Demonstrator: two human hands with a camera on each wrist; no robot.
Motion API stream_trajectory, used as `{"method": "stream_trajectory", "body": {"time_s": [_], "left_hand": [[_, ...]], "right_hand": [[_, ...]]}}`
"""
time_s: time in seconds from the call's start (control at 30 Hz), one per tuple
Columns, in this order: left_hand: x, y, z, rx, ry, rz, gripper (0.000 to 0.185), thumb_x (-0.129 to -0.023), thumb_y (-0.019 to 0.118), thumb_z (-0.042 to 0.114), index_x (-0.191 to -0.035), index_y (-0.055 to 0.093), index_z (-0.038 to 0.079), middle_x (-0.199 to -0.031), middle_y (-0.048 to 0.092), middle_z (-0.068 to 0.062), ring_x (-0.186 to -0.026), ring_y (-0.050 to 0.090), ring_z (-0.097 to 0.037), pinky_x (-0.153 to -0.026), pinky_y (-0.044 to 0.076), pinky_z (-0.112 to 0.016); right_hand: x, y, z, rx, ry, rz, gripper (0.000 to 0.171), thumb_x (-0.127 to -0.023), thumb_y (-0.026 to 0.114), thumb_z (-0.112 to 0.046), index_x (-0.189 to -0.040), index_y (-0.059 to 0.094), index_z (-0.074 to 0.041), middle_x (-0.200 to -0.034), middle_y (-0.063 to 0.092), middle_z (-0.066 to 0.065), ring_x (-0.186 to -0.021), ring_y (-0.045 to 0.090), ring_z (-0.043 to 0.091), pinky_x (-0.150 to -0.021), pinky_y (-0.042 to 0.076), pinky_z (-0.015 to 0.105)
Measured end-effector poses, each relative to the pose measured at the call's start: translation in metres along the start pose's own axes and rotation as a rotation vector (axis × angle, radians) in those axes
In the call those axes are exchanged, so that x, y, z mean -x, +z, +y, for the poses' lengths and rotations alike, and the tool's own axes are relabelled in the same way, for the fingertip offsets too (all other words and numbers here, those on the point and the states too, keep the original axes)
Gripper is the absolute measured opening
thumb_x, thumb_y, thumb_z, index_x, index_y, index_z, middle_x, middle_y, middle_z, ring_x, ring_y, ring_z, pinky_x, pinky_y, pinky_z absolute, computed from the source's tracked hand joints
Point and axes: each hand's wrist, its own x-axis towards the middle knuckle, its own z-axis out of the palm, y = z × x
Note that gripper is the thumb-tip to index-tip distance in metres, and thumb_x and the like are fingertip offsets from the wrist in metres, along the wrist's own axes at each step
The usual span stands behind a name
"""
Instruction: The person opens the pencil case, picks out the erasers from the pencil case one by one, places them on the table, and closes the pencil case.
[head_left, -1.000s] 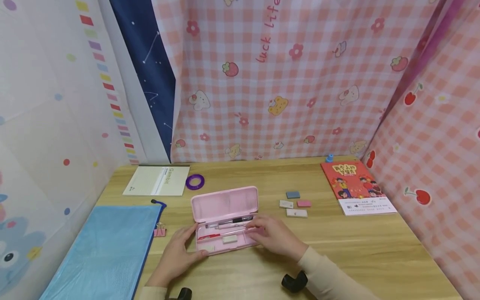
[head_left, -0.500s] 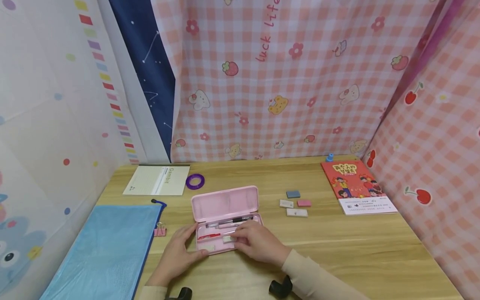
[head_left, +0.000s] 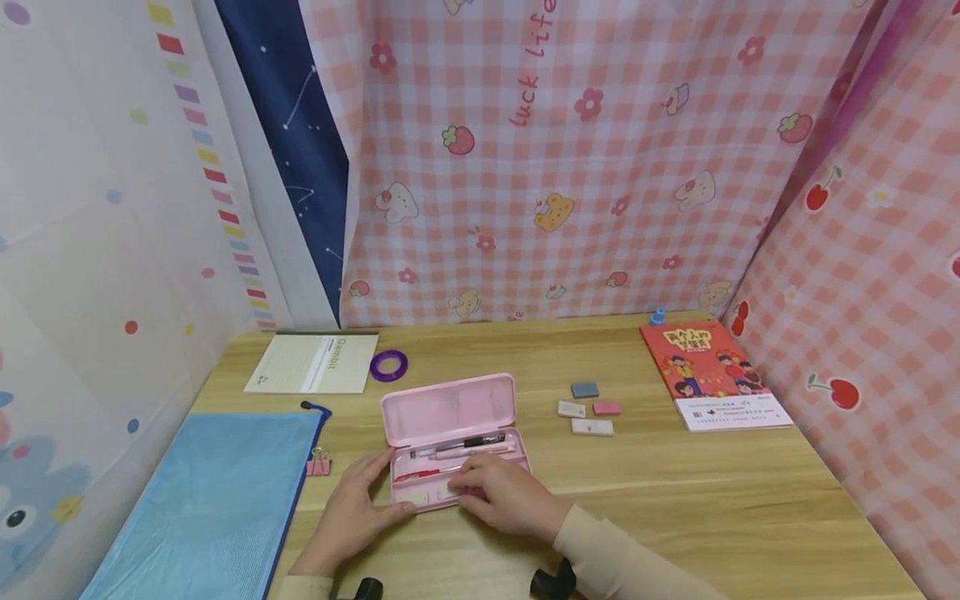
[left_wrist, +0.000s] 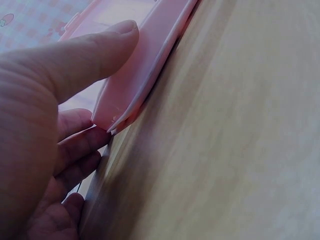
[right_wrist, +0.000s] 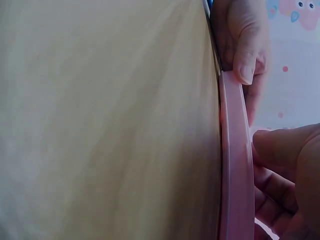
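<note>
A pink pencil case (head_left: 450, 412) lies open on the table with its lid tipped back. Inside are a black pen (head_left: 483, 440), a pale pen beside it and a red pen (head_left: 417, 476). A white eraser (head_left: 415, 497) sits in the front left corner. My left hand (head_left: 358, 508) holds the case's left end, thumb at the front wall, fingers round the corner in the left wrist view. My right hand (head_left: 504, 493) reaches into the front compartment and pinches a second white eraser (head_left: 444, 492), mostly covered by the fingers.
Several erasers (head_left: 592, 427) lie right of the case. A red book (head_left: 697, 358) is at the far right. Left are a notepad (head_left: 300, 367), purple tape roll (head_left: 389, 366), pink binder clip (head_left: 318, 464) and blue zip folder (head_left: 217, 492). Curtains hang behind the table.
My right hand has moved left and forward from the case's right end to the white eraser and shifted it slightly left. My left hand has stayed in place.
</note>
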Motion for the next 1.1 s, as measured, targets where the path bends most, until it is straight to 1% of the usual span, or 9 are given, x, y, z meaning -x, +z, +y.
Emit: {"method": "stream_trajectory", "body": {"time_s": [0.17,0.37,0.53,0.63,0.87,0.93,1.1], "left_hand": [[0.0003,0.0004,-0.0006,0.003,0.001,0.000,0.097,-0.065,0.079,0.060,-0.143,0.047,0.012,-0.143,0.047,-0.013,-0.133,0.038,-0.035,-0.108,0.032,-0.057],[0.0003,0.0006,0.0001,0.012,-0.006,-0.006,0.096,-0.065,0.080,0.058,-0.143,0.046,0.013,-0.143,0.047,-0.013,-0.134,0.037,-0.035,-0.109,0.031,-0.057],[0.0006,-0.0003,0.0010,0.011,-0.001,-0.003,0.096,-0.066,0.080,0.058,-0.143,0.046,0.012,-0.143,0.046,-0.013,-0.134,0.037,-0.035,-0.109,0.030,-0.057],[0.0004,-0.0003,0.0009,0.010,0.003,0.000,0.096,-0.066,0.080,0.058,-0.143,0.046,0.012,-0.143,0.047,-0.014,-0.134,0.038,-0.036,-0.109,0.031,-0.057],[0.0003,-0.0006,0.0016,0.014,-0.026,-0.014,0.096,-0.066,0.080,0.058,-0.144,0.045,0.014,-0.145,0.045,-0.012,-0.135,0.036,-0.035,-0.109,0.030,-0.057],[0.0001,-0.0006,0.0018,0.014,-0.028,-0.015,0.096,-0.066,0.080,0.058,-0.144,0.045,0.014,-0.145,0.045,-0.012,-0.135,0.036,-0.035,-0.109,0.030,-0.057],[0.0001,-0.0008,0.0022,0.018,-0.035,-0.017,0.097,-0.065,0.081,0.057,-0.144,0.045,0.014,-0.145,0.045,-0.012,-0.135,0.036,-0.034,-0.109,0.029,-0.057]], "right_hand": [[-0.0004,0.0016,-0.0020,-0.006,-0.010,0.006,0.023,-0.094,0.062,-0.024,-0.114,0.071,-0.016,-0.105,0.061,-0.009,-0.095,0.056,0.002,-0.085,0.049,0.020],[-0.0007,0.0031,-0.0022,-0.015,0.040,-0.005,0.027,-0.094,0.063,-0.024,-0.118,0.069,-0.016,-0.105,0.059,-0.009,-0.093,0.054,0.002,-0.082,0.049,0.020],[-0.0024,0.0024,-0.0039,0.031,0.038,-0.010,0.026,-0.093,0.063,-0.026,-0.116,0.070,-0.016,-0.108,0.062,-0.008,-0.099,0.056,0.005,-0.088,0.049,0.023],[-0.0037,0.0027,-0.0037,0.046,0.031,-0.014,0.023,-0.093,0.064,-0.025,-0.113,0.071,-0.017,-0.107,0.063,-0.009,-0.100,0.056,0.006,-0.089,0.048,0.024],[-0.0061,0.0013,-0.0055,0.003,0.064,-0.030,0.018,-0.092,0.065,-0.021,-0.109,0.070,-0.018,-0.106,0.066,-0.010,-0.101,0.058,0.006,-0.091,0.048,0.025],[-0.0071,0.0010,-0.0055,-0.016,0.071,-0.031,0.018,-0.091,0.066,-0.020,-0.108,0.070,-0.018,-0.104,0.067,-0.010,-0.098,0.058,0.004,-0.089,0.049,0.024],[-0.0100,0.0004,-0.0058,-0.104,0.111,-0.030,0.013,-0.090,0.067,-0.017,-0.103,0.070,-0.019,-0.095,0.064,-0.013,-0.085,0.055,0.000,-0.078,0.049,0.019]]}}
